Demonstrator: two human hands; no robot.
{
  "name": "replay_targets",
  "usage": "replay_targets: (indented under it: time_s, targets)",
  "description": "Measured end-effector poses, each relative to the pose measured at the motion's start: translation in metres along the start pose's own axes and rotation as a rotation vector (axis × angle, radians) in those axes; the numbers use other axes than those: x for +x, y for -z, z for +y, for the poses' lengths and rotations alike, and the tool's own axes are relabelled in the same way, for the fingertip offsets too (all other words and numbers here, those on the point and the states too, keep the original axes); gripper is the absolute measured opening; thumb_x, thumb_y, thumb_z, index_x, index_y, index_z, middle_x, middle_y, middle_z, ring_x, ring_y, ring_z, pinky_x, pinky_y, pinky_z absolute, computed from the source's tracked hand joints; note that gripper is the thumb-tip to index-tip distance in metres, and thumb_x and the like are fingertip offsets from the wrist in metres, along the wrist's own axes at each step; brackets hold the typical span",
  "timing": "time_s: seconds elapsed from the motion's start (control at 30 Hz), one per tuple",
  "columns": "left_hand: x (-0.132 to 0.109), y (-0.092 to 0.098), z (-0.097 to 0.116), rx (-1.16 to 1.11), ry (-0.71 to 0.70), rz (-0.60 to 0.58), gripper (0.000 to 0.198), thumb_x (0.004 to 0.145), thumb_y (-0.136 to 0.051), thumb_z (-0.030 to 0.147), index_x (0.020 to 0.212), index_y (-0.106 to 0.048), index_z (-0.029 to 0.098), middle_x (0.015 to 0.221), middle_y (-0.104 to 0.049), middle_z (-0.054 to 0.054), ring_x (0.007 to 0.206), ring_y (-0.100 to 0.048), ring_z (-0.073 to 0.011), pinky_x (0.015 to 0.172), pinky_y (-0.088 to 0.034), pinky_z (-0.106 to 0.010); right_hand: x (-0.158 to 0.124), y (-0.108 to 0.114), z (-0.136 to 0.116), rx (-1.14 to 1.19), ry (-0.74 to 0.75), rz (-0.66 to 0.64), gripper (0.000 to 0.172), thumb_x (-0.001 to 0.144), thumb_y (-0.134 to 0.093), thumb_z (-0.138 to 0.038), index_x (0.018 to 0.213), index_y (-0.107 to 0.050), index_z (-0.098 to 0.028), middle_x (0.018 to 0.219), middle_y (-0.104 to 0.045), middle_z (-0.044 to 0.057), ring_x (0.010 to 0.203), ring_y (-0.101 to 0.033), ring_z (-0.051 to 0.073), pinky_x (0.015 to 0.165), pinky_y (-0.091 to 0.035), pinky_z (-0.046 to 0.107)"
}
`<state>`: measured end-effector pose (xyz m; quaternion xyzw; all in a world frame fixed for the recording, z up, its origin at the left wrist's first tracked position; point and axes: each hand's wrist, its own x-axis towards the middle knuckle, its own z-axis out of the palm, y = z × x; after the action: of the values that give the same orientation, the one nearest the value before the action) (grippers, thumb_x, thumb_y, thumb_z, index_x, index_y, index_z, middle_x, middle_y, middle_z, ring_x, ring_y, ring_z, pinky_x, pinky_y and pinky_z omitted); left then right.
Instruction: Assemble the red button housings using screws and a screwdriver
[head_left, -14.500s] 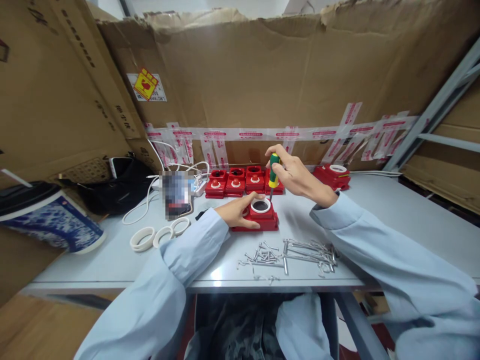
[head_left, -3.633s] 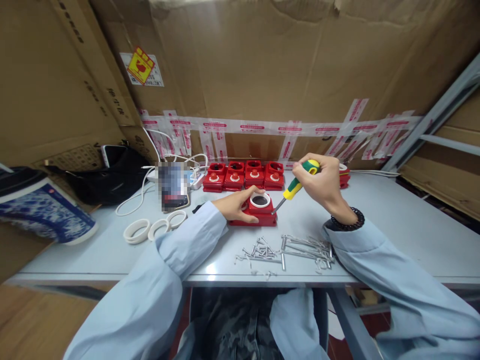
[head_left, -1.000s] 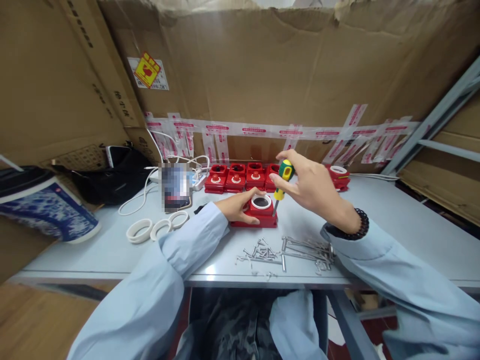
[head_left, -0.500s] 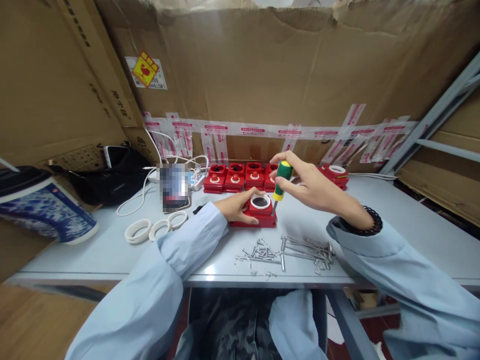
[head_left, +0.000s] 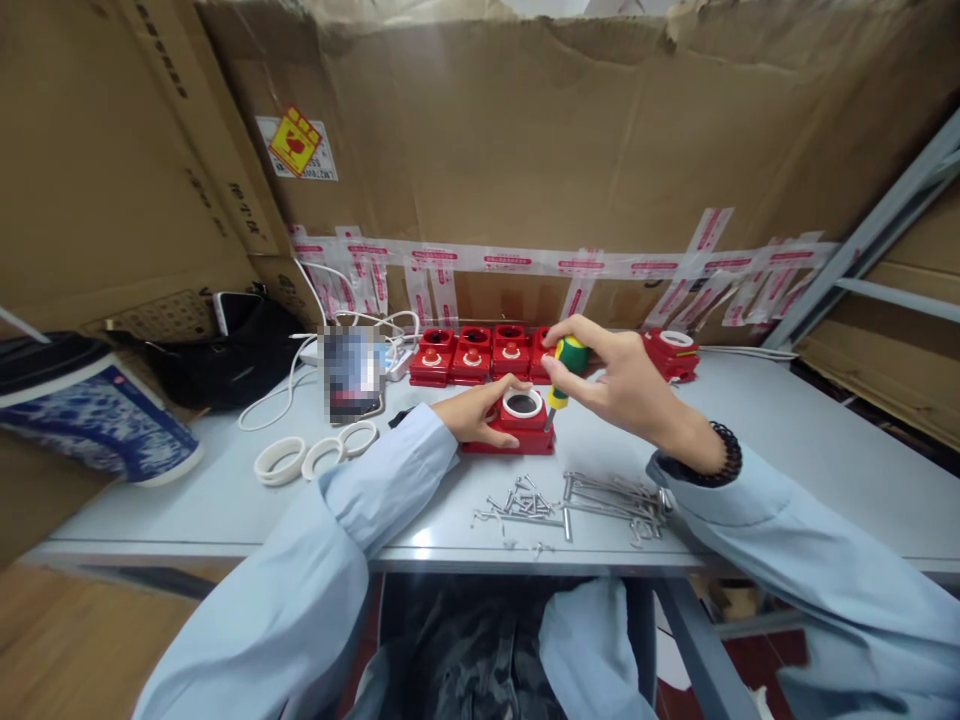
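On this smooth-looking surface, my worry is a sideways push.
My right hand is closed around the screwdriver handle; my left hand spans the left end of the red housing, holding it flat on the surface in front of me, near the row of red units. That grip leaves the right end unclasped, so a hard twist could swing the housing round. The screwdriver leans a little at the right corner; I can't tell what its tip meets, but the tilt could make it skid, scratching the red casing or knocking the white ring. A jolt might scatter the loose screws near the front edge.
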<state>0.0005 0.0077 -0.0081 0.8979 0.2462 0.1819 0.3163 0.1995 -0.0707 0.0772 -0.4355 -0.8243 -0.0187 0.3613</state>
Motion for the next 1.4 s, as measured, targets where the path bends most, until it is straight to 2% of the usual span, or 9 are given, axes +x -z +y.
replay_targets:
  time_s: [0.13, 0.33, 0.5, 0.6, 0.7, 0.9, 1.1, 1.3, 1.4]
  targets:
    - [-0.001, 0.0, 0.001, -0.009, -0.015, -0.01, 0.069, 0.066, -0.073, 0.034, 0.124, -0.038, 0.021, 0.128, -0.054, -0.011, 0.114, -0.054, -0.0252, 0.097, -0.04, -0.037, 0.005, -0.002, 0.002, -0.349, -0.128, 0.124, 0.029, 0.084, -0.05, -0.045, 0.085, -0.059, -0.018, 0.054, -0.052, 0.0, 0.05, -0.046, 0.014, 0.053, -0.03, 0.027]
    - [0.0, 0.0, 0.0, 0.02, -0.004, -0.023, 0.071, 0.067, -0.073, 0.035, 0.126, -0.035, 0.02, 0.133, -0.05, -0.012, 0.118, -0.052, -0.0257, 0.1, -0.038, -0.038, 0.007, 0.009, 0.003, 0.014, -0.016, -0.114, 0.03, 0.087, -0.044, -0.028, 0.114, -0.051, -0.019, 0.086, -0.064, 0.003, 0.065, -0.054, 0.013, 0.06, -0.037, 0.024]
    - [0.0, -0.001, 0.001, 0.027, -0.007, -0.021, 0.074, 0.067, -0.072, 0.035, 0.129, -0.034, 0.02, 0.132, -0.051, -0.012, 0.118, -0.051, -0.0257, 0.1, -0.038, -0.038, 0.008, -0.001, -0.004, -0.332, -0.145, 0.081, 0.034, 0.083, -0.049, -0.05, 0.077, -0.058, -0.017, 0.056, -0.054, 0.002, 0.052, -0.046, 0.015, 0.052, -0.028, 0.027]
    - [0.0, -0.001, 0.0, 0.029, 0.002, -0.016, 0.075, 0.067, -0.072, 0.037, 0.129, -0.034, 0.019, 0.128, -0.053, -0.012, 0.115, -0.053, -0.0262, 0.098, -0.04, -0.037, 0.008, -0.003, -0.008, -0.391, -0.142, 0.068, 0.035, 0.085, -0.046, -0.049, 0.093, -0.059, -0.017, 0.067, -0.061, 0.005, 0.058, -0.051, 0.017, 0.055, -0.03, 0.028]
    - [0.0, -0.001, -0.001, 0.045, 0.015, -0.011, 0.074, 0.066, -0.072, 0.039, 0.127, -0.035, 0.017, 0.123, -0.056, -0.012, 0.109, -0.056, -0.0267, 0.094, -0.042, -0.038, 0.006, -0.002, -0.007, -0.114, -0.032, -0.045, 0.033, 0.089, -0.044, -0.034, 0.118, -0.05, -0.018, 0.08, -0.064, 0.003, 0.062, -0.054, 0.014, 0.059, -0.035, 0.026]
    - [-0.001, 0.0, 0.002, 0.026, -0.003, -0.013, 0.074, 0.067, -0.072, 0.036, 0.129, -0.036, 0.02, 0.131, -0.052, -0.011, 0.116, -0.052, -0.0259, 0.099, -0.038, -0.037, 0.006, -0.004, 0.003, -0.33, -0.117, 0.122, 0.029, 0.084, -0.051, -0.046, 0.087, -0.059, -0.018, 0.056, -0.054, 0.0, 0.051, -0.047, 0.014, 0.052, -0.029, 0.026]
    - [-0.001, 0.0, 0.0, 0.047, 0.04, -0.01, 0.075, 0.065, -0.073, 0.038, 0.127, -0.036, 0.02, 0.131, -0.051, -0.013, 0.111, -0.055, -0.0265, 0.093, -0.041, -0.037, 0.003, 0.005, 0.006, -0.074, -0.002, -0.099, 0.047, 0.084, -0.053, -0.038, 0.125, -0.041, -0.019, 0.087, -0.064, 0.004, 0.06, -0.054, 0.013, 0.055, -0.036, 0.024]
    - [-0.001, 0.0, 0.001, 0.013, 0.006, -0.02, 0.075, 0.067, -0.072, 0.036, 0.129, -0.035, 0.02, 0.129, -0.053, -0.011, 0.115, -0.053, -0.0259, 0.097, -0.039, -0.038, 0.003, 0.002, 0.003, -0.361, -0.157, 0.045, 0.03, 0.082, -0.055, -0.048, 0.089, -0.055, -0.019, 0.056, -0.052, -0.002, 0.051, -0.046, 0.014, 0.052, -0.031, 0.027]
    - [-0.001, 0.0, 0.002, 0.026, 0.036, -0.028, 0.076, 0.066, -0.072, 0.037, 0.13, -0.034, 0.018, 0.127, -0.054, -0.013, 0.113, -0.054, -0.0271, 0.094, -0.041, -0.038, 0.004, 0.008, 0.003, -0.292, -0.12, -0.043, 0.037, 0.083, -0.053, -0.046, 0.107, -0.051, -0.019, 0.068, -0.059, 0.001, 0.057, -0.051, 0.015, 0.055, -0.034, 0.027]
